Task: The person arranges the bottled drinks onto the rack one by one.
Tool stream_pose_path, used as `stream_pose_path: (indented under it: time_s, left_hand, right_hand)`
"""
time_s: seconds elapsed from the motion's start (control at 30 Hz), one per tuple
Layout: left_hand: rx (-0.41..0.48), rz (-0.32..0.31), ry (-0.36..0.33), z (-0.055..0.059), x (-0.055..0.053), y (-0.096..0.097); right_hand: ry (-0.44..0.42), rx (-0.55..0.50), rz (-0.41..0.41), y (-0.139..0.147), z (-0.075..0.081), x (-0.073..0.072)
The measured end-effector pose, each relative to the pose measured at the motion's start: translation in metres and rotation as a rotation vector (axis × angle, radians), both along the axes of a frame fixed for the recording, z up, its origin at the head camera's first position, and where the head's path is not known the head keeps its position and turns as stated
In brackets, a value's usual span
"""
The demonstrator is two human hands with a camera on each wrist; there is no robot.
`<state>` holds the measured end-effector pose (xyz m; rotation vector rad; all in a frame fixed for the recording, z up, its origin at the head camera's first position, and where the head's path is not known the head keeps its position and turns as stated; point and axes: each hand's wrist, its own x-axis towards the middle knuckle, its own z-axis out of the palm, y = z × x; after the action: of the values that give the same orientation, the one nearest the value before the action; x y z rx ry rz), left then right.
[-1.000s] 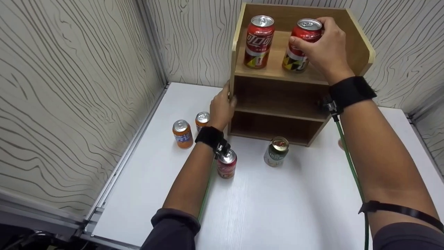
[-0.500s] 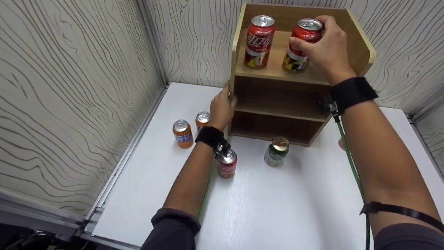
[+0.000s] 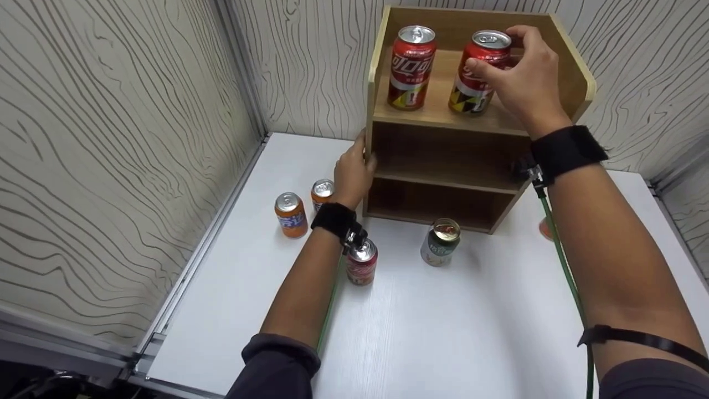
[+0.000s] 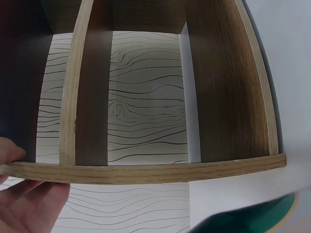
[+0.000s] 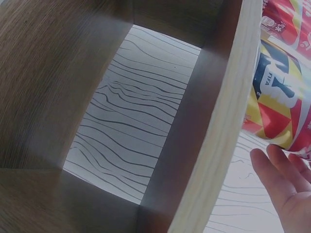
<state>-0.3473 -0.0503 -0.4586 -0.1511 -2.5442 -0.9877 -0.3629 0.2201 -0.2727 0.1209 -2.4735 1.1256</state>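
Observation:
A wooden shelf unit [image 3: 447, 125] stands at the table's back. My left hand [image 3: 353, 174] grips its left side panel, thumb inside and fingers outside in the left wrist view. On the top level, two red cola cans stand upright: a left cola can [image 3: 411, 72] and a right cola can [image 3: 477, 77]. Beside the right cola can is my right hand [image 3: 529, 80], thumb in front and fingers behind, spread loosely round it. In the right wrist view, the fingers [image 5: 274, 167] are nearly straight at the can's edge; whether they touch it is hard to tell.
Two orange soda cans, a front one [image 3: 291, 216] and a rear one [image 3: 322, 189], stand left of the shelf. A pinkish-red can [image 3: 361, 270] is by my left wrist; a green can [image 3: 440, 244] stands before the shelf. My right arm partly hides an orange-pink object [image 3: 545, 228].
My right hand has loosened and drawn slightly right, leaving a small gap between its fingers and the right cola can. The left hand keeps its grip on the shelf unit.

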Motion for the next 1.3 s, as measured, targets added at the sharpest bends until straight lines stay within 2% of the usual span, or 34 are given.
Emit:
stream_pose_path:
  time_s: [0.23,0.53,1.03,1.3]
  left_hand:
    - [0.008,-0.016,-0.026,0.002,0.001,0.0]
    - [0.023,-0.017,-0.018,0.001,0.002,-0.002]
    - [0.029,-0.024,-0.011,-0.001,0.0,-0.001]
    - [0.031,-0.015,-0.009,-0.001,0.0,-0.001]
  right_hand:
    - [0.0,-0.03,-0.002,0.004,0.0,0.004]
    - [0.024,-0.032,0.014,0.006,-0.001,0.007]
    - [0.013,-0.024,0.019,0.011,-0.003,0.013]
    - [0.01,-0.02,0.019,0.011,-0.002,0.021]
